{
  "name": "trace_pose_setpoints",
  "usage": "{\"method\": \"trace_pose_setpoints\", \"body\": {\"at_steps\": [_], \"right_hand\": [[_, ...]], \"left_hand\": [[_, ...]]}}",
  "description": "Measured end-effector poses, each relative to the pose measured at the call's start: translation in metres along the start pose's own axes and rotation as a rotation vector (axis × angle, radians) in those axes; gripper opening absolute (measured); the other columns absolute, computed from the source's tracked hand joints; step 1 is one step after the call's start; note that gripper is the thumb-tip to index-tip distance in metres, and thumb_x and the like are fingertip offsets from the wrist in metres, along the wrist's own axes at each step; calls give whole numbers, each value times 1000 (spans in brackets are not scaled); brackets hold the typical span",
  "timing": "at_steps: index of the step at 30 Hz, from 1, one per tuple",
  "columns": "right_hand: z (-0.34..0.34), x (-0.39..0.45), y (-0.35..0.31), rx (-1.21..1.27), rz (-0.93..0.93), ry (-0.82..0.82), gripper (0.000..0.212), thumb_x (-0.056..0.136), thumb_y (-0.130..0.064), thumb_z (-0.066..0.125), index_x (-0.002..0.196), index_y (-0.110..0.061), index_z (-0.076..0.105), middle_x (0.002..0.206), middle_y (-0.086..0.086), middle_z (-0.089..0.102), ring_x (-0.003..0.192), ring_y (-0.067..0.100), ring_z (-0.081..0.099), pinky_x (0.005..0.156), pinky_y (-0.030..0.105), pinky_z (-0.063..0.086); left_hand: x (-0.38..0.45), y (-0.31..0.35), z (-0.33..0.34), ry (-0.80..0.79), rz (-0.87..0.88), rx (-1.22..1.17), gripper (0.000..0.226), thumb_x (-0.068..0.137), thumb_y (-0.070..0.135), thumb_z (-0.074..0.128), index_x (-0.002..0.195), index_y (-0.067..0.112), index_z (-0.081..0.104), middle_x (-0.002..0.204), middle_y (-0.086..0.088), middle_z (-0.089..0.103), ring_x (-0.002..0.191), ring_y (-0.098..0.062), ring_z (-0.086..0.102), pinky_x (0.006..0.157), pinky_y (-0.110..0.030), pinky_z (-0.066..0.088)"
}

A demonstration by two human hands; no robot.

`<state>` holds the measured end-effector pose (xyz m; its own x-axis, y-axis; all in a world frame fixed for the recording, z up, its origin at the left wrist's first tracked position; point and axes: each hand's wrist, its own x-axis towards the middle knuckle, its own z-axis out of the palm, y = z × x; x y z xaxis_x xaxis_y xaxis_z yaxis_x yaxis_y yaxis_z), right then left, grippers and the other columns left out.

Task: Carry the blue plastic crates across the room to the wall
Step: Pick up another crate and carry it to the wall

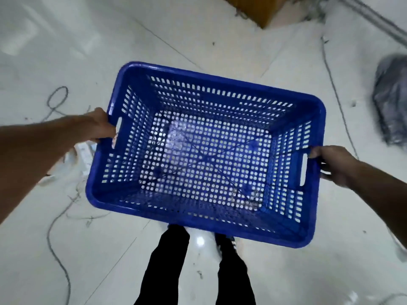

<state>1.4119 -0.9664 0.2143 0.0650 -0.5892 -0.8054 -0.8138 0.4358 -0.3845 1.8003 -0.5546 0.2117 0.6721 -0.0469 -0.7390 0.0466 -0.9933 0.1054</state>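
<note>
A blue plastic crate (pixel 317 137) with perforated walls and floor hangs in the air in front of me, empty, above the white tiled floor. My left hand (pixel 103 126) grips the handle slot on its left short side. My right hand (pixel 330 164) is closed on the handle slot on its right short side. The crate is slightly rotated, its right end nearer to me. My legs in black trousers show below its near rim.
Thin wires (pixel 57 102) trail over the floor on the left. A grey plastic bag (pixel 392 100) lies at the right edge. A brown wooden piece (pixel 262 9) stands at the top. White packaging (pixel 83 153) lies under my left arm.
</note>
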Motion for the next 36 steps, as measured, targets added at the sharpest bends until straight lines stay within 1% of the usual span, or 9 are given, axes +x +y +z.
{"method": "trace_pose_setpoints", "body": {"at_steps": [5,8,12,15,18,21,26,30,36], "right_hand": [[-47,-66,-85,-107,-187,-59,18,84,-8,64,99,-16,65,95,2,63,81,21,59,64,34,47],[-56,-113,-129,-150,-326,-81,32,83,-9,64,115,-10,59,97,3,64,82,21,59,63,33,45],[-59,-177,-174,-213,-426,-161,36,81,-12,66,117,-13,59,104,2,66,88,21,62,67,34,48],[-49,-219,-196,-291,-496,-210,46,82,-13,66,128,-11,60,109,6,69,90,23,64,67,35,49],[-19,-252,-207,-330,-595,-192,57,77,-9,66,133,-3,60,128,20,70,109,38,69,89,52,59],[28,-295,-208,-355,-696,-212,63,69,-9,67,130,3,60,130,28,67,117,48,67,100,65,54],[113,-365,-183,-427,-805,-308,62,57,-18,72,115,1,67,93,21,72,81,41,71,82,63,61],[181,-420,-147,-576,-899,-412,65,48,-24,72,108,-1,69,110,25,74,98,46,73,88,66,59],[240,-531,-52,-776,-1009,-525,67,50,-28,74,111,-1,69,110,26,74,99,48,72,91,63,60]], "left_hand": [[-111,-18,-49,182,-32,-56,62,84,14,71,135,-2,41,103,-20,53,83,-34,55,56,-35,45],[-182,-42,-62,246,-71,-125,44,83,9,71,118,4,45,88,-14,56,68,-28,56,51,-31,46],[-255,-88,-73,282,-128,-212,39,83,11,68,116,-5,55,103,-26,67,86,-41,68,70,-43,60],[-307,-129,-77,293,-174,-325,33,86,17,65,106,-8,64,89,-25,71,72,-36,68,54,-33,53],[-352,-166,-72,311,-251,-391,32,85,21,65,102,-7,64,85,-21,70,72,-34,68,54,-32,53],[-406,-217,-54,348,-341,-448,33,86,25,64,104,-2,62,95,-22,72,80,-35,71,62,-35,57],[-502,-318,-4,393,-513,-565,33,87,29,63,104,1,62,89,-18,73,78,-31,71,62,-35,59],[-591,-388,53,459,-682,-622,29,87,28,64,82,0,64,63,-15,67,55,-27,64,45,-25,47],[-720,-462,149,554,-939,-727,42,87,34,65,60,1,61,47,-13,60,46,-26,58,45,-27,42]]}}
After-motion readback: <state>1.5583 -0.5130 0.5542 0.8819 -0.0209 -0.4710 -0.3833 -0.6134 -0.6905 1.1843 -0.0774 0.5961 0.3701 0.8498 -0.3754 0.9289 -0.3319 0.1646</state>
